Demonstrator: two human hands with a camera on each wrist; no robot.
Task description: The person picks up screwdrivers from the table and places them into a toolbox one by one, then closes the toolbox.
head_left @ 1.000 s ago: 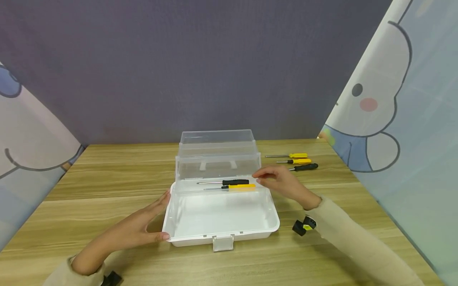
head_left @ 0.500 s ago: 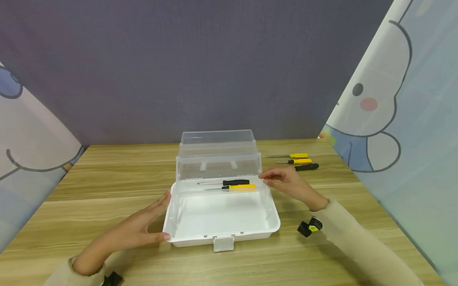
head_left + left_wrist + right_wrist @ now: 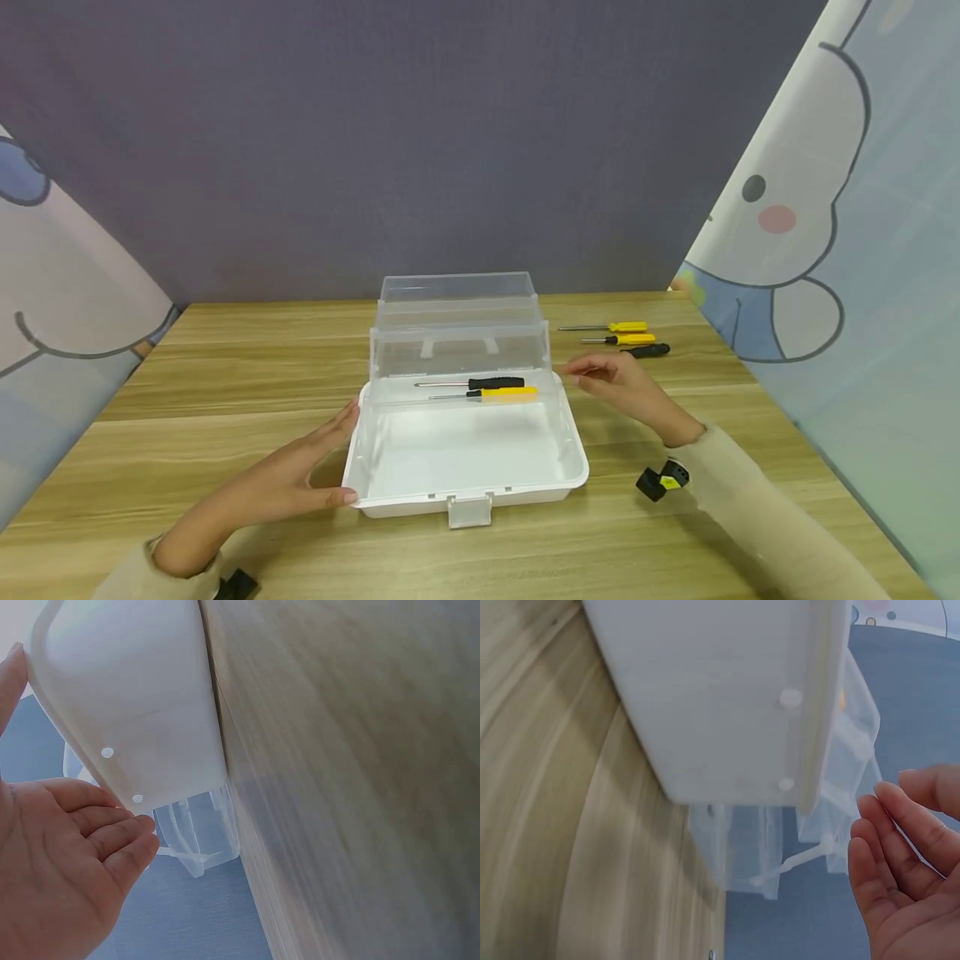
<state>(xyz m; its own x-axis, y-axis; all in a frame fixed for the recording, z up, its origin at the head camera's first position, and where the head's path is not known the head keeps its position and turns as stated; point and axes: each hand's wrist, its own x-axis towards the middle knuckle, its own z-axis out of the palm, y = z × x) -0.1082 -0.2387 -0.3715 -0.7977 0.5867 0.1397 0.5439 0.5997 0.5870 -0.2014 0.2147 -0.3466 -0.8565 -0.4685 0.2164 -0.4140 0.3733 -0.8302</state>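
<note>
A white plastic toolbox (image 3: 465,454) stands with its clear trays and lid (image 3: 459,350) folded up and back. In its front tray lie a black-handled screwdriver (image 3: 495,383) and a yellow-handled screwdriver (image 3: 510,393), both with shafts to the left. My left hand (image 3: 281,479) spans the box's left end, thumb at the front corner and relaxed fingertips near the back rim; the left wrist view shows this palm (image 3: 52,862). My right hand (image 3: 626,387) is off the box's back right corner, fingers loosely bent; nothing shows between the fingertips (image 3: 866,802) in the right wrist view.
On the wooden table (image 3: 225,358) at the back right lie two more yellow-handled screwdrivers (image 3: 628,327) and a black-handled one (image 3: 647,351), its shaft hidden behind my right hand. A dark panel (image 3: 450,150) rises behind the table, with printed curtains (image 3: 795,167) at the sides.
My right hand has drawn away rightward from the tray with the two screwdrivers, past the toolbox's right edge. The left hand keeps its place on the toolbox.
</note>
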